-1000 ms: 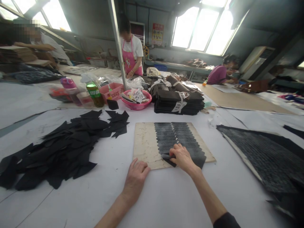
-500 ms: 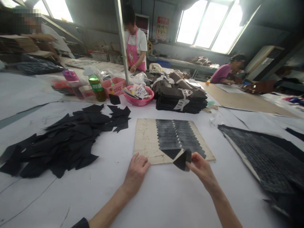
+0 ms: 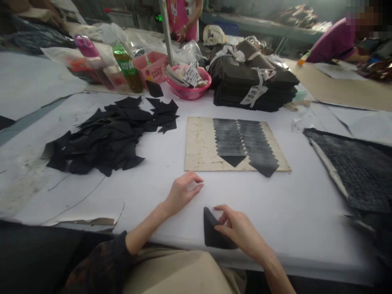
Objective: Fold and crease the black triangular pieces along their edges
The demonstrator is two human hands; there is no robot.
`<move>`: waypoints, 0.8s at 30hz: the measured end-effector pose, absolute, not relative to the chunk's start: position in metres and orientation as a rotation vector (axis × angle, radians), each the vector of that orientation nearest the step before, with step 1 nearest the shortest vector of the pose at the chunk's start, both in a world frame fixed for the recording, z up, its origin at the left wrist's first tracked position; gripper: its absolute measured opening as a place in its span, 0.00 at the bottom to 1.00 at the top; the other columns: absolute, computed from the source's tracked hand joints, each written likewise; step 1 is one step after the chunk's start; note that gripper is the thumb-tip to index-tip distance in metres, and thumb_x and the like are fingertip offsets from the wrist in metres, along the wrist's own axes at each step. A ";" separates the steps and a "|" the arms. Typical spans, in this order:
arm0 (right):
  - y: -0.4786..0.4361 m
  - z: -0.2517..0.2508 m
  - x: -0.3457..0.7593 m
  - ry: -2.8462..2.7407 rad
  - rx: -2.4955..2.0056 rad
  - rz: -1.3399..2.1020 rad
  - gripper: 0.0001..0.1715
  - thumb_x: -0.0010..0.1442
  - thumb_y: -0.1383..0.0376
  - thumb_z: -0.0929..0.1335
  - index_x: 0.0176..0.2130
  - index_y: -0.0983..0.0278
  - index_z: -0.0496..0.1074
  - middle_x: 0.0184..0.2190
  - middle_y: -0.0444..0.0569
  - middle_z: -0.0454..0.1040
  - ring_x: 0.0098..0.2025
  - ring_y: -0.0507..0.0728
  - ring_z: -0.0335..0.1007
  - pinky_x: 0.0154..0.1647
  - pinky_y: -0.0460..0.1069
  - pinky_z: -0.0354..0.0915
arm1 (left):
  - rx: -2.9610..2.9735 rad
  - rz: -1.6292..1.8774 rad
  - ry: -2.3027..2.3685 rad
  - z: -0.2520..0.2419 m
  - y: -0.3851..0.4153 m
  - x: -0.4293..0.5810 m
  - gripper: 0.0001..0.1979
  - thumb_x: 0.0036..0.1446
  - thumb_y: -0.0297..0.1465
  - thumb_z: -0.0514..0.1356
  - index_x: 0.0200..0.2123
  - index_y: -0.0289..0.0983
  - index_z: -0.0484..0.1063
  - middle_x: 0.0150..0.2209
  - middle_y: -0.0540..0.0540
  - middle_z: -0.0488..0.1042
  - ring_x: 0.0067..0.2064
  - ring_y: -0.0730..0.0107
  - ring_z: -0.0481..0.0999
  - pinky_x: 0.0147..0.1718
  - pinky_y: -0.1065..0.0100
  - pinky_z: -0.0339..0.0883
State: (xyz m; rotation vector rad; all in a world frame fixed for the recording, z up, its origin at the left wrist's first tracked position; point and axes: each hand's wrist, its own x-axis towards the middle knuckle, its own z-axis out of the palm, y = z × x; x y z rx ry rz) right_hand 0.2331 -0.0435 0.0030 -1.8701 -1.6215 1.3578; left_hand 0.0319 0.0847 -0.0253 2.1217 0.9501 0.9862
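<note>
My right hand (image 3: 237, 228) pinches the edge of a black piece (image 3: 214, 232) of fabric or leather near the table's front edge; whether it is one layer or several I cannot tell. My left hand (image 3: 185, 190) hovers over the white table between that piece and a pale board (image 3: 199, 143), its thumb and fingertips apart with nothing visible between them. On the board, overlapping dark pieces form two columns with zigzag sides. The left column ends in a black pointed piece (image 3: 234, 160), and the right one in another pointed piece (image 3: 266, 166) that reaches past the board's front edge.
A heap of loose black pieces (image 3: 107, 134) lies to the left. Behind are a green-labelled bottle (image 3: 127, 65), a pink basin (image 3: 190, 92) and tied black bundles (image 3: 248, 87). Textured dark material (image 3: 352, 175) lies at the right. Other people are across the table.
My view has tilted downward. Both hands have drawn back from the board, the right to the table's front edge. A pointed piece now lies at the foot of the right column.
</note>
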 end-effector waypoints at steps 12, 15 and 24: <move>-0.055 -0.005 0.230 -1.757 -1.944 1.050 0.16 0.65 0.62 0.63 0.52 0.55 0.68 0.40 0.44 0.77 0.40 0.56 0.74 0.41 0.49 0.66 | 2.620 0.645 0.798 -0.043 0.010 0.018 0.09 0.65 0.28 0.56 0.31 0.36 0.70 0.31 0.47 0.68 0.38 0.65 0.67 0.40 0.62 0.62; -0.059 -0.008 0.226 -1.640 -2.004 1.022 0.14 0.68 0.58 0.61 0.49 0.56 0.70 0.40 0.46 0.78 0.41 0.56 0.75 0.41 0.49 0.67 | 2.613 0.662 0.798 -0.041 0.011 0.020 0.09 0.65 0.28 0.56 0.30 0.36 0.69 0.31 0.48 0.67 0.37 0.66 0.66 0.40 0.63 0.61; -0.063 -0.022 0.192 -1.770 -2.035 0.590 0.06 0.66 0.61 0.64 0.40 0.59 0.69 0.37 0.47 0.73 0.38 0.58 0.70 0.38 0.51 0.63 | 2.237 0.697 0.929 -0.035 0.010 0.019 0.07 0.64 0.32 0.59 0.34 0.36 0.65 0.32 0.48 0.69 0.37 0.64 0.67 0.37 0.63 0.62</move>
